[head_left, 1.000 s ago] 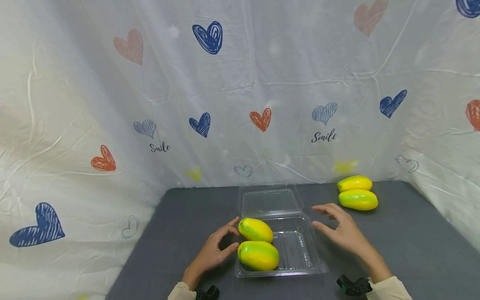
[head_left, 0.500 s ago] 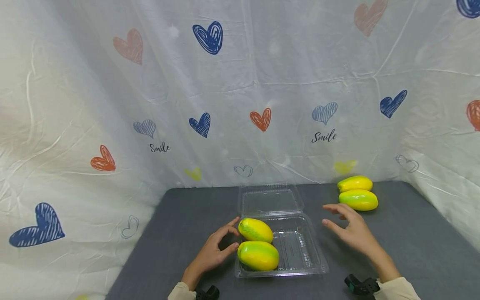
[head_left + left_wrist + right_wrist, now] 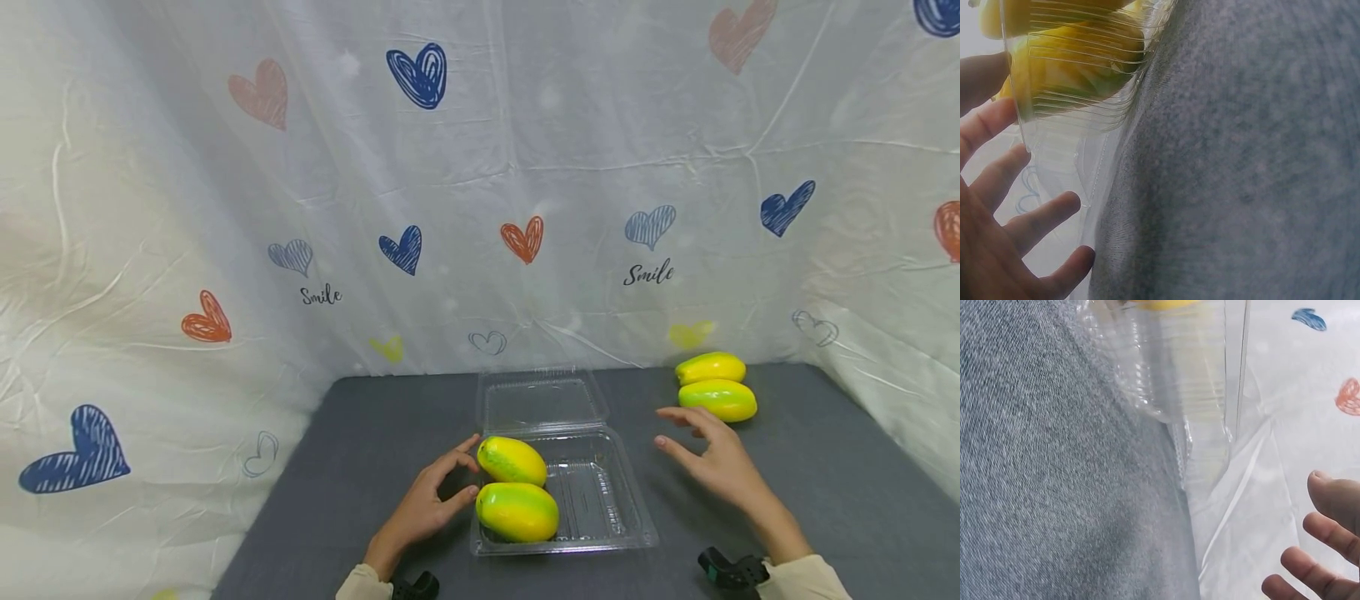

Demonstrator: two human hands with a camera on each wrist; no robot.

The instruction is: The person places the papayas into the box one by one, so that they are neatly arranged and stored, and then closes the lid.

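Note:
A clear plastic clamshell box [image 3: 592, 492] lies on the dark table with its lid [image 3: 542, 404] folded back. Two yellow-green papayas, a front one [image 3: 517, 512] and a rear one [image 3: 512, 460], lie in its left half. My left hand [image 3: 426, 500] is at the box's left side, fingers spread; in the left wrist view its fingertips [image 3: 1007, 109] are right at the rim. To the right of the box, my right hand [image 3: 716, 458] hovers over the table with nothing in it, thumb and fingers apart.
Two more papayas, one nearer [image 3: 717, 401] and one behind it [image 3: 710, 367], lie at the table's back right. A white curtain [image 3: 465, 183] printed with hearts hangs behind the table [image 3: 360, 417] and along its sides.
My right hand has moved right, away from the box and closer to the back-right papayas. The left hand, the box and the fruit have stayed in place.

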